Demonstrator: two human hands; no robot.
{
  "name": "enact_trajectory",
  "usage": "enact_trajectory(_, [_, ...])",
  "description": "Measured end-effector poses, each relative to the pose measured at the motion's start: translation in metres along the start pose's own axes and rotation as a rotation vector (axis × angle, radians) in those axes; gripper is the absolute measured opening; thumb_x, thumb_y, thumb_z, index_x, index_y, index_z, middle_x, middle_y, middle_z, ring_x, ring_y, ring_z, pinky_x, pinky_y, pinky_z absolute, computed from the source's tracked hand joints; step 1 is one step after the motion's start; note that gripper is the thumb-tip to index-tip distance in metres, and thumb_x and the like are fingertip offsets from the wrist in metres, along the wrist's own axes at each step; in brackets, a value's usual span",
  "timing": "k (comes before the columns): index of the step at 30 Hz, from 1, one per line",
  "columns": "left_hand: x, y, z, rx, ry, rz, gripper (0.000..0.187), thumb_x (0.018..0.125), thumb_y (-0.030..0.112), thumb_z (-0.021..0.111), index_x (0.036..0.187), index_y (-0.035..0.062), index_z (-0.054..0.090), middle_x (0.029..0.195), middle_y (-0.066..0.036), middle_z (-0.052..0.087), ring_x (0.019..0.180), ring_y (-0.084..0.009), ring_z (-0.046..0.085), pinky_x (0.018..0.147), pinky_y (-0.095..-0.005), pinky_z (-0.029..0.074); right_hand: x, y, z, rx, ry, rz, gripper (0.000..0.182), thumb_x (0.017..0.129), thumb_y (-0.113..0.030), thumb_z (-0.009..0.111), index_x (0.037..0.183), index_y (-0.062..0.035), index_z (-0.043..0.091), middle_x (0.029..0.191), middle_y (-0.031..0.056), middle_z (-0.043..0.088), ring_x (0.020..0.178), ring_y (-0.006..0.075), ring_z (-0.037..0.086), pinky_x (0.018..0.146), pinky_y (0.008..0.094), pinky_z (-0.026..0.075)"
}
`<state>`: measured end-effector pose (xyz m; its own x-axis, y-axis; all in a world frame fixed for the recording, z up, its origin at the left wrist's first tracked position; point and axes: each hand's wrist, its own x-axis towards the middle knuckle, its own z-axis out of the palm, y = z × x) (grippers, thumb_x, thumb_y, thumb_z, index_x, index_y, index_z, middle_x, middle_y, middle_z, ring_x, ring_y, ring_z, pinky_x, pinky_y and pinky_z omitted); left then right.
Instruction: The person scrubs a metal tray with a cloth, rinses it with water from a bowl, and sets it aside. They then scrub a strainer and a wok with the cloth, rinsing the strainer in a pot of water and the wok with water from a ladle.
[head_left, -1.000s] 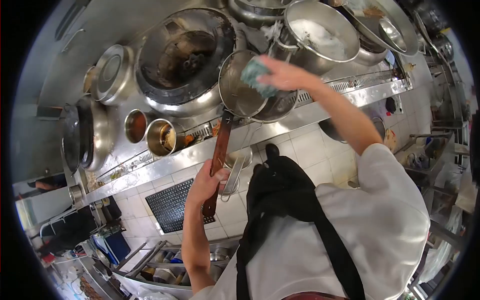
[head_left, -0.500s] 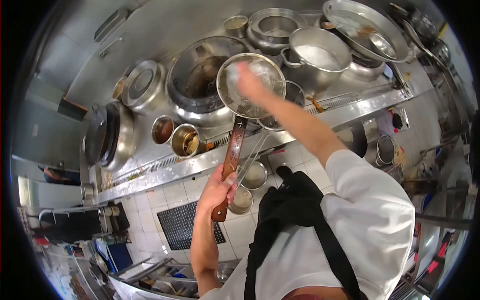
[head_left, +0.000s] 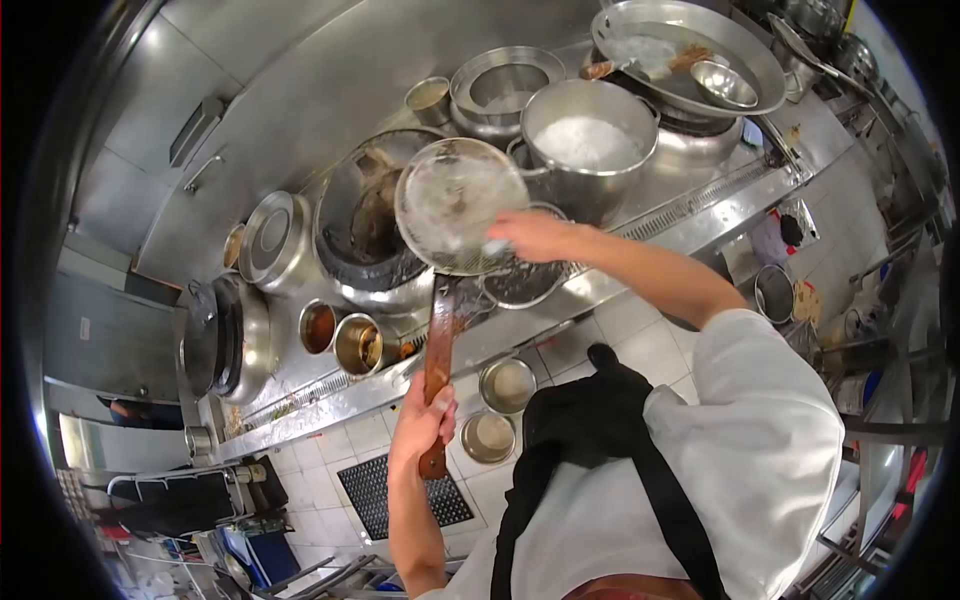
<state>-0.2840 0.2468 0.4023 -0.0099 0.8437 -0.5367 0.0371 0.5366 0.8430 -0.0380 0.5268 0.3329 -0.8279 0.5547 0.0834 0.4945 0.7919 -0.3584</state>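
Note:
My left hand [head_left: 424,420] is wrapped around the wooden handle [head_left: 438,340] of a round mesh strainer [head_left: 450,195]. The strainer's bowl is held up over the stove front, beside the large blackened wok burner [head_left: 345,225]. At the bowl's lower right rim is my right hand [head_left: 540,236], its fingers closed. Something small and pale shows at those fingertips, too blurred to name. Partly under the strainer and right hand sits another round dark mesh sieve [head_left: 525,290].
A tall pot [head_left: 590,145] with whitish contents stands behind my right hand. Farther right a wide wok [head_left: 640,25] holds cloudy water and a metal bowl [head_left: 724,85]. Two small pots [head_left: 318,327] [head_left: 362,345] sit front left. Two bowls [head_left: 507,385] [head_left: 488,437] are below the counter edge.
My right hand has moved from over the strainer's mesh to its lower right rim. The view has shifted. My left hand keeps its hold on the handle.

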Motion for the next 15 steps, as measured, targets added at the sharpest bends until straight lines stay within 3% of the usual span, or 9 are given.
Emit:
enact_trajectory(3, [-0.007,0.0,0.018,-0.062,0.117,0.019,0.022,0.098,0.009,0.057,0.115,0.0063,0.045,0.07,-0.002,0.049,0.046,-0.0092,0.043,0.041,-0.0259,0.039,-0.051,0.076,-0.081,0.076,0.555,0.507,0.039,0.085,-0.008,0.058,0.124,-0.0128,0.053,0.122,0.0179,0.061,0.103,0.041,0.063,0.09,0.0495,0.051])
enact_trajectory(5, [-0.014,-0.007,0.036,0.173,0.275,0.153,0.025,0.095,0.005,0.059,0.117,0.0053,0.047,0.074,-0.002,0.054,0.049,-0.0092,0.048,0.043,-0.0252,0.042,-0.062,0.148,-0.117,-0.125,0.406,0.719,0.046,0.084,-0.006,0.058,0.129,-0.0105,0.051,0.123,0.0181,0.061,0.108,0.0387,0.063,0.092,0.047,0.051])
enact_trajectory(7, [0.001,-0.047,0.053,0.201,0.399,0.345,0.033,0.091,0.003,0.06,0.121,0.003,0.046,0.076,-0.004,0.058,0.06,-0.0117,0.057,0.052,-0.0259,0.048,-0.06,0.267,-0.071,-0.439,0.134,0.816,0.057,0.083,-0.007,0.059,0.138,-0.0068,0.045,0.129,0.0182,0.06,0.103,0.0371,0.067,0.086,0.0471,0.054])
enact_trajectory(8, [0.021,-0.07,0.059,0.182,0.437,0.476,0.036,0.09,0.002,0.061,0.122,0.0021,0.046,0.076,-0.005,0.059,0.064,-0.0125,0.059,0.055,-0.0259,0.05,-0.051,0.284,-0.061,-0.47,-0.143,0.754,0.063,0.081,-0.009,0.06,0.142,-0.0057,0.042,0.133,0.0185,0.058,0.104,0.0356,0.067,0.084,0.0474,0.055])
enact_trajectory(10, [0.069,-0.054,0.08,-0.206,0.322,0.19,0.033,0.085,0.0,0.064,0.117,0.0014,0.053,0.079,-0.005,0.061,0.07,-0.0123,0.06,0.059,-0.0255,0.049,-0.034,0.302,-0.053,-0.495,-0.445,0.652,0.07,0.08,-0.011,0.062,0.145,-0.0045,0.039,0.137,0.0189,0.056,0.104,0.0342,0.068,0.083,0.0477,0.056])
enact_trajectory(11, [0.103,-0.046,0.083,-0.065,0.287,0.203,0.031,0.082,0.001,0.066,0.112,0.0011,0.056,0.078,-0.005,0.062,0.068,-0.012,0.06,0.058,-0.0253,0.048,-0.016,0.311,-0.05,-0.362,-0.638,0.525,0.071,0.078,-0.014,0.065,0.144,-0.0039,0.041,0.136,0.0193,0.057,0.106,0.0327,0.066,0.084,0.0486,0.055])
enact_trajectory(12, [0.133,-0.036,0.081,0.079,0.247,0.211,0.028,0.08,0.001,0.068,0.107,0.0009,0.059,0.077,-0.004,0.063,0.066,-0.0116,0.06,0.056,-0.0251,0.047,-0.015,0.298,-0.055,-0.026,-0.44,0.647,0.064,0.079,-0.016,0.066,0.139,-0.0034,0.047,0.127,0.016,0.06,0.103,0.0288,0.066,0.083,0.0446,0.054])
enact_trajectory(14, [0.167,-0.02,0.09,0.04,0.415,0.269,0.024,0.077,0.005,0.071,0.098,-0.0009,0.061,0.07,-0.004,0.062,0.056,-0.0118,0.058,0.051,-0.0266,0.046,-0.014,0.266,-0.066,0.739,0.029,0.74,0.052,0.081,-0.02,0.067,0.129,-0.0024,0.058,0.109,0.0093,0.067,0.097,0.0211,0.064,0.082,0.0365,0.053])
enact_trajectory(15, [0.175,-0.007,0.097,0.013,0.439,0.277,0.024,0.077,0.005,0.071,0.098,-0.0009,0.061,0.07,-0.004,0.062,0.056,-0.0118,0.058,0.051,-0.0266,0.046,-0.013,0.255,-0.079,0.925,0.181,0.498,0.044,0.086,-0.015,0.063,0.128,-0.0054,0.057,0.108,0.0071,0.066,0.096,0.0183,0.063,0.082,0.0326,0.052])
